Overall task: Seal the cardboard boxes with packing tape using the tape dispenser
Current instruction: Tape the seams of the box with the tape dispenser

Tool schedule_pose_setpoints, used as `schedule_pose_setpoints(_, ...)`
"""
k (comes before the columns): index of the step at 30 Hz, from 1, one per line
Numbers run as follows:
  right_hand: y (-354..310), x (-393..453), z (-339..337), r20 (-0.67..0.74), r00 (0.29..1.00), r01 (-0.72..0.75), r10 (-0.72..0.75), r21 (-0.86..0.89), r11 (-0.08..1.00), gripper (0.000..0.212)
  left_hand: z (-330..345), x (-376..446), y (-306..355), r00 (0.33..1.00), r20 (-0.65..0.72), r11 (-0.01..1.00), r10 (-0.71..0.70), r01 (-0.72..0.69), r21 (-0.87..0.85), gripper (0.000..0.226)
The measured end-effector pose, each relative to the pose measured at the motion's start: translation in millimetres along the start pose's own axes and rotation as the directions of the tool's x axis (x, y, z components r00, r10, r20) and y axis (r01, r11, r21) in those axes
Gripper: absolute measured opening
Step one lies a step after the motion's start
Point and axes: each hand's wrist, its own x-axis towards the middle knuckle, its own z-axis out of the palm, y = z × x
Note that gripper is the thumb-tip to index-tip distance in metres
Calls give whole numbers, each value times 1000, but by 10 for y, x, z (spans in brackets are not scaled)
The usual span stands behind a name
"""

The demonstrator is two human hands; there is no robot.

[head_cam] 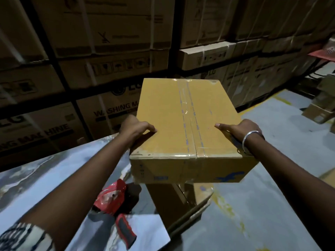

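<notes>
Two hands [137, 128] [239, 129] on taped box [181, 115]; "WASHING MACHINE" cartons [101, 113] behind.

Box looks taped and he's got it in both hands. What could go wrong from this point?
1. The box is held by the left hand and right hand only at its near top corners, so it might slip or tilt.
2. The tape dispenser lies at the table edge, just under the left forearm; a swing could knock it off.
3. An open box stands below; lowering the held box could crush its flaps.
</notes>
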Motion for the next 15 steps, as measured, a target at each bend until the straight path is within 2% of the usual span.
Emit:
schedule_pose_setpoints(3, 227, 383, 202, 32, 999, -14, 14, -29, 999, 75, 407, 189, -182, 997, 3, 997, -79, 79, 3, 62)
schedule_pose_setpoints(6, 398, 750, 456, 97, 995, 8, -2, -62, 998, 73, 799, 329, -423, 986, -6, 986, -166, 166, 0, 79)
schedule_pose_setpoints(9, 568, 1098, 745, 170, 985, 46, -30, -88, 995, 72, 1140, 433, -696, 966, -55, 967, -253, 254, 0, 85)
schedule_pose_setpoints(11, 704, 1308, 975, 235, 971, 66, -38, -112, 992, 73, 1357, 454, -864, 939, -70, 942, -336, 335, -25, 80)
schedule_pose_setpoints(15, 989, 1640, 1511, 354, 933, 121, -64, -140, 983, 83, 1740, 481, -1215, 862, -98, 867, -497, 493, -66, 51)
